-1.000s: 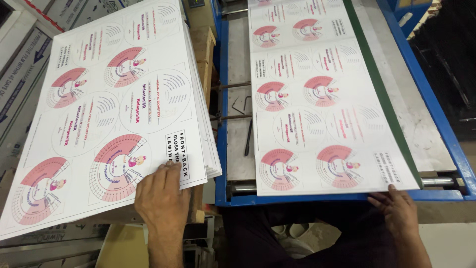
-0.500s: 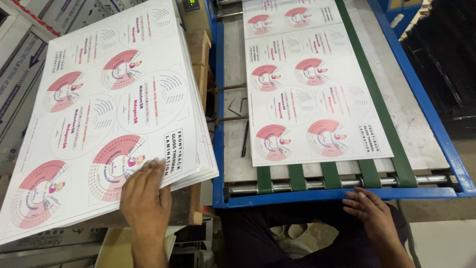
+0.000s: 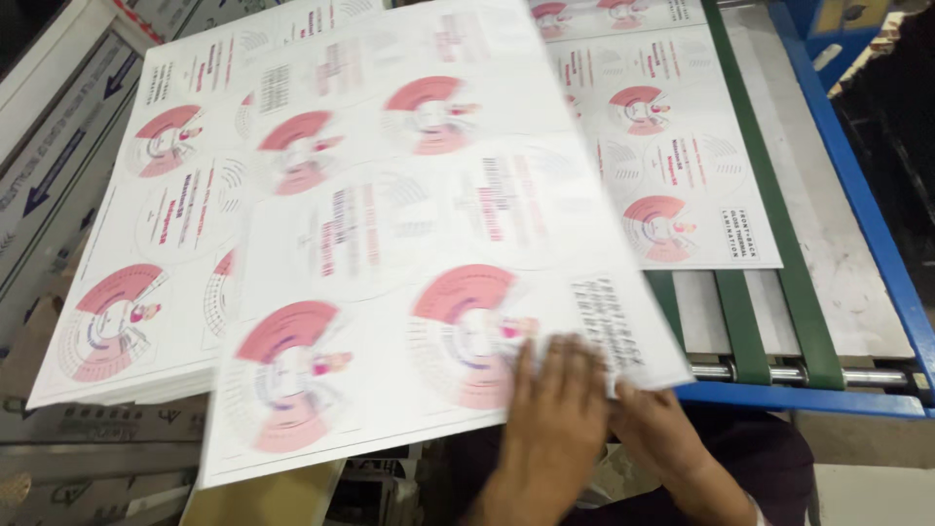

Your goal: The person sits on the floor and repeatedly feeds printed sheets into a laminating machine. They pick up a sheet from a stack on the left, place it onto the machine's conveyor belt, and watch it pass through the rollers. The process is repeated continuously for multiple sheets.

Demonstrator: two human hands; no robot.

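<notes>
Both hands on a printed sheet

The left hand presses flat on the blurred top sheet; the right hand, at its 3 o'clock, pinches the sheet's near corner, above the stack.

Blue-framed metal feed table with green belts, and what lies on it

Against the table's blue right rail, one white printed sheet with pink fan-shaped discs lies flat to the left, over the green conveyor belts and grey metal bed. The steel roller crosses the near edge. Left of the frame, a tall stack of matching white printed sheets sits.
</notes>
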